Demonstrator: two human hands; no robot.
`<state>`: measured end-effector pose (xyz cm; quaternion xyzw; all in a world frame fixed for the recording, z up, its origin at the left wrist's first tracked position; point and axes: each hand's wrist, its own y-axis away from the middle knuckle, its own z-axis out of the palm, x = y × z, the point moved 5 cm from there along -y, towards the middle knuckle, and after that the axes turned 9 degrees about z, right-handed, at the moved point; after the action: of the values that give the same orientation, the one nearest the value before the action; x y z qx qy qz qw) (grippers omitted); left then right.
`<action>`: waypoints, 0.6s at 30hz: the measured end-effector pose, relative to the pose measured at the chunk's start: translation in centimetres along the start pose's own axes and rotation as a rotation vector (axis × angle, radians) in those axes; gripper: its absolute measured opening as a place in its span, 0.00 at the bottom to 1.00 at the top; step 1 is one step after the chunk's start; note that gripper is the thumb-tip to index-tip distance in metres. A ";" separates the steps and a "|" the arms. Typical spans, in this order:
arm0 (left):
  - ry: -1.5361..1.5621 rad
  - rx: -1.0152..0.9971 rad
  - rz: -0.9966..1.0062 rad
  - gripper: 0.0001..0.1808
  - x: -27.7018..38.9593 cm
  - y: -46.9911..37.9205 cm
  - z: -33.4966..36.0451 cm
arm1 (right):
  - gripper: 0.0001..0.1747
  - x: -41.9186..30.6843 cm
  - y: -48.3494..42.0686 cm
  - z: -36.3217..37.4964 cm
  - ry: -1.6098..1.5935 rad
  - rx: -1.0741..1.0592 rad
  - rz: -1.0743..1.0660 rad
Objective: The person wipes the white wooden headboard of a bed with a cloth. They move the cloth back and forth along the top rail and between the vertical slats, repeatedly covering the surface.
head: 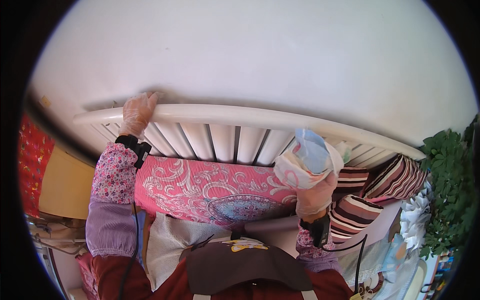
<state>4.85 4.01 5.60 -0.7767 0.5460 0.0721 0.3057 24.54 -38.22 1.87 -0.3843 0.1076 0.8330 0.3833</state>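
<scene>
My left hand, in a clear plastic glove, is hooked over the top rail of a white slatted headboard. Its fingertips are partly hidden behind the rail. My right hand, gloved the same way, grips a bunched cloth, white with a pinkish print and a light blue part. The cloth is in front of the headboard's right half, slightly blurred; whether it touches the rail I cannot tell. Below the slats lies a pink quilted cover with white scrolls and a blue medallion.
A white wall rises behind the headboard. Striped cushions sit at the right, near green leaves and white ruffled material. A pale textured cloth lies close to my body. Black cables hang from both wrist devices.
</scene>
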 end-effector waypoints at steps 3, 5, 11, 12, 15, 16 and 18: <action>-0.027 -0.025 -0.020 0.14 -0.2 0.0 0.6 | 0.32 -1.2 0.1 2.6 0.740 -0.073 -0.384; -0.021 -0.037 -0.040 0.15 -0.4 0.0 0.7 | 0.29 0.7 -0.7 2.1 0.287 0.037 -0.065; -0.025 0.031 -0.004 0.12 0.1 0.1 -0.2 | 0.29 2.4 -0.7 1.2 -0.087 0.073 0.120; -0.022 0.022 -0.012 0.12 0.1 0.1 -0.2 | 0.27 2.5 -0.8 1.7 -0.326 -0.066 0.212; -0.023 0.001 -0.019 0.11 0.0 -0.1 0.0 | 0.25 0.2 -1.9 0.7 -0.135 0.215 -0.013; -0.035 -0.002 -0.007 0.11 -0.1 -0.1 0.2 | 0.29 -1.3 -2.2 0.7 -0.232 0.181 -0.002; -0.011 0.043 -0.008 0.10 -0.3 0.0 0.2 | 0.25 -5.7 -1.7 1.0 -0.013 0.172 -0.246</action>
<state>4.79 4.35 5.51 -0.7719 0.5425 0.0633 0.3253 27.55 -39.77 6.81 -0.3550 0.1281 0.7700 0.5145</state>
